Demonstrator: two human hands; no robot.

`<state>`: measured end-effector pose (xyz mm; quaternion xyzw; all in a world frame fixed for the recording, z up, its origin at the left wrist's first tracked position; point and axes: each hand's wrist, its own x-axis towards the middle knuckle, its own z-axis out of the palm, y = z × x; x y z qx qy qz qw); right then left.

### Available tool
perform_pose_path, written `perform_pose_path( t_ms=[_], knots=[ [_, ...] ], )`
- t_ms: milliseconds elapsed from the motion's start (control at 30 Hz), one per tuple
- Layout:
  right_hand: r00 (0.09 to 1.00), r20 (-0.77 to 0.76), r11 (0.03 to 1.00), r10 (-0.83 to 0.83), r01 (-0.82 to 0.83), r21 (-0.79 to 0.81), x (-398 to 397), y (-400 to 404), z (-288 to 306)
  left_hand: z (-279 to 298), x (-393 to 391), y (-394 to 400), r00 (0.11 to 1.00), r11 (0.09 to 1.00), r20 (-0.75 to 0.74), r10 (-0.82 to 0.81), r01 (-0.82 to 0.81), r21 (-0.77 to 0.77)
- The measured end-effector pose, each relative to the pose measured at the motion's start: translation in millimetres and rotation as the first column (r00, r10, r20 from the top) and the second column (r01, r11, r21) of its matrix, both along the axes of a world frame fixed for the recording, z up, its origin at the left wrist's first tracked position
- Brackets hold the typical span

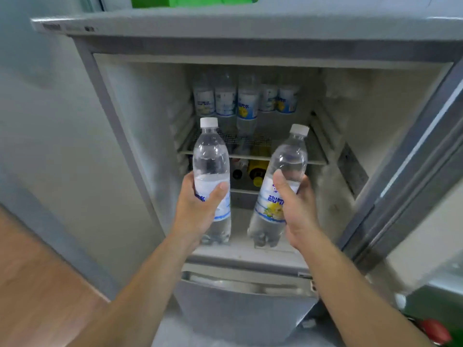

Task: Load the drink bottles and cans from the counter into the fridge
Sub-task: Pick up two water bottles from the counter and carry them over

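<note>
Bottles (211,171), 2, before fridge shelf (250,156).

I am counting two clear bottles in my hands, one (211,156) in my left, one (288,161) in my right. Five more labelled bottles (248,103) are standing on the wire shelf (310,161), making seven.

Domestic kitchen: open fridge (130,101) with wire shelf (250,156) stocked with bottles (246,101), wooden floor (37,284) alongside.
</note>
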<state>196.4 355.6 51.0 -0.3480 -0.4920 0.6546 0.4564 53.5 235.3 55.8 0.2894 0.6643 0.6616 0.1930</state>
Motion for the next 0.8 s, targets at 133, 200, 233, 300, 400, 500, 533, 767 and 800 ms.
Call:
perform_pose_path(
  t_ms=[133,200,233,300,400,500,533,767,800],
  knots=[
    [0.988,-0.078,0.986,-0.133,0.14,0.086,-34,41,33,30,-50,42,0.997,0.995,-0.069,0.042,-0.035,0.094],
    [0.978,-0.111,0.977,-0.179,0.19,0.101,-49,58,49,43,-72,62,0.995,0.992,-0.093,0.044,-0.033,0.123],
    [0.973,-0.127,0.971,-0.193,0.207,0.115,-56,66,56,48,-82,71,0.993,0.991,-0.109,0.046,-0.031,0.132],
    [0.967,-0.135,0.96,-0.215,0.235,0.155,-71,80,68,56,-100,91,0.988,0.99,-0.148,0.039,-0.019,0.137],
    [0.965,-0.113,0.947,-0.238,0.257,0.195,-92,96,78,65,-116,119,0.987,0.99,-0.16,0.026,-0.003,0.143],
    [0.969,-0.053,0.942,-0.241,0.246,0.228,-107,113,78,64,-126,142,0.987,0.983,-0.158,0.019,0.01,0.181],
    [0.97,-0.025,0.942,-0.243,0.242,0.231,-111,118,78,62,-130,149,0.986,0.982,-0.163,0.031,0.001,0.188],
    [0.962,0.073,0.938,-0.263,0.238,0.254,-135,145,71,52,-151,186,0.96,0.978,-0.221,0.169,-0.135,0.16],
    [0.961,0.087,0.932,-0.263,0.23,0.28,-140,147,70,51,-154,189,0.958,0.977,-0.225,0.177,-0.144,0.154]
  ],
)
